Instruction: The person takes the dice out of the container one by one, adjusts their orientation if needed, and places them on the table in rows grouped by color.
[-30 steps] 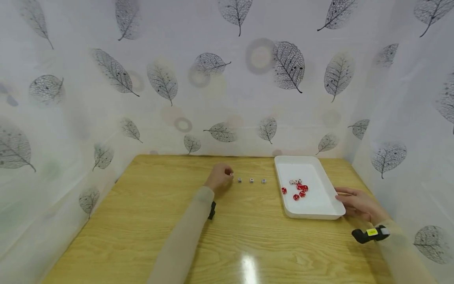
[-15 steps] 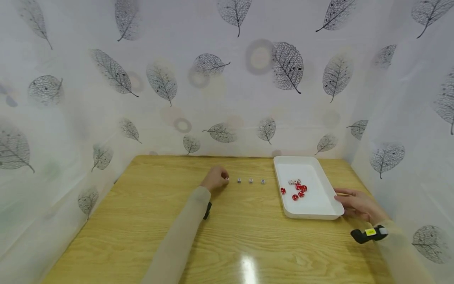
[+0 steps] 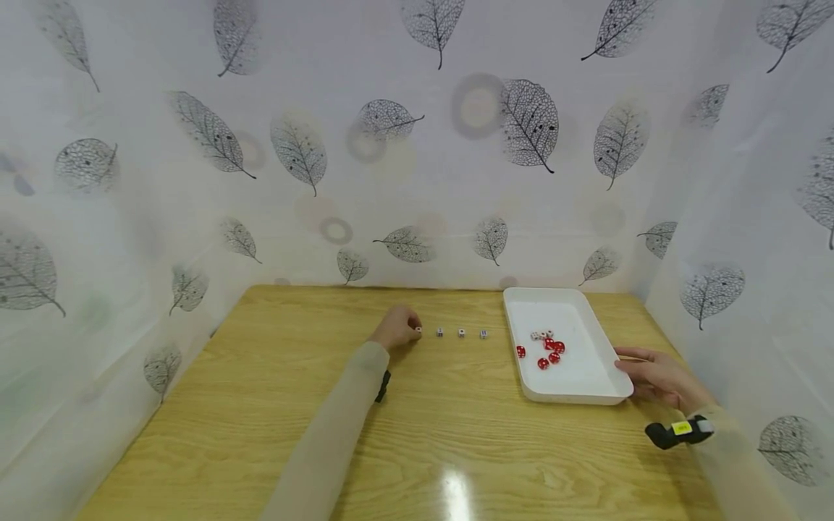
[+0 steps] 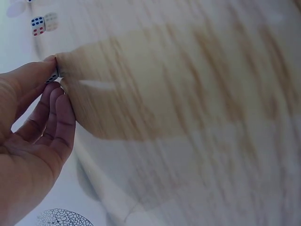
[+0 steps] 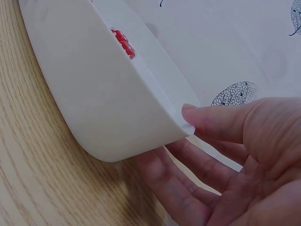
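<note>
My left hand (image 3: pixel 396 328) pinches a white die (image 4: pixel 52 77) between thumb and fingertips, low over the table and at the left end of a row. Three other white dice stand spaced out to its right: a near die (image 3: pixel 439 333), a middle die (image 3: pixel 461 333) and a far die (image 3: pixel 483 334). At the right, my right hand (image 3: pixel 661 376) grips the side of a white tray (image 3: pixel 576 398), thumb on the rim and fingers beneath in the right wrist view. Inside the tray lie several red dice (image 3: pixel 544 363) and a small cluster of white dice (image 3: pixel 536 336).
The wood-grain table (image 3: pixel 274 405) carries everything, with a bright light reflection near its front. A leaf-patterned white curtain (image 3: pixel 417 195) hangs behind the table's back edge and along both sides.
My left hand has moved slightly left and nearer to me with the die, lining it up with the row, then held still. The right hand stays on the tray.
</note>
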Demonstrator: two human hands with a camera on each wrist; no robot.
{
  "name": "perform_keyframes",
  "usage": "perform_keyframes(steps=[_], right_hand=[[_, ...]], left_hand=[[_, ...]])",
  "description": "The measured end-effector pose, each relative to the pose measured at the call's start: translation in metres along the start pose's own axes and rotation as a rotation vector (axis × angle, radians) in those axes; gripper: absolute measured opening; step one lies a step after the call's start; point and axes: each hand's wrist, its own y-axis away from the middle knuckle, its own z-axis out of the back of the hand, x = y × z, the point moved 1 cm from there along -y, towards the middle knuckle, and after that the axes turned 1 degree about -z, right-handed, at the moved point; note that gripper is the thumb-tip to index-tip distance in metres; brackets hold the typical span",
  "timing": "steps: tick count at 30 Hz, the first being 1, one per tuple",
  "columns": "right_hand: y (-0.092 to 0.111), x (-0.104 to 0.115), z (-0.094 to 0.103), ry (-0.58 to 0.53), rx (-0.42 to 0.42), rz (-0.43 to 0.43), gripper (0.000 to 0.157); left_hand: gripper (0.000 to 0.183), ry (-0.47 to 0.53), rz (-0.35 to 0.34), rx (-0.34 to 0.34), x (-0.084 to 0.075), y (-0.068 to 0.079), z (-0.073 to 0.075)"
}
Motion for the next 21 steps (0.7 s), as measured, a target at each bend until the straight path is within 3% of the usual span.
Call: perform_keyframes(steps=[21], right_hand=[[0.0019,0.0009,0.0000,0.043,-0.023,-0.003,0.079]], left_hand=[[0.010,-0.003,-0.003,0.014,-0.0056,0.0039,0.0007]])
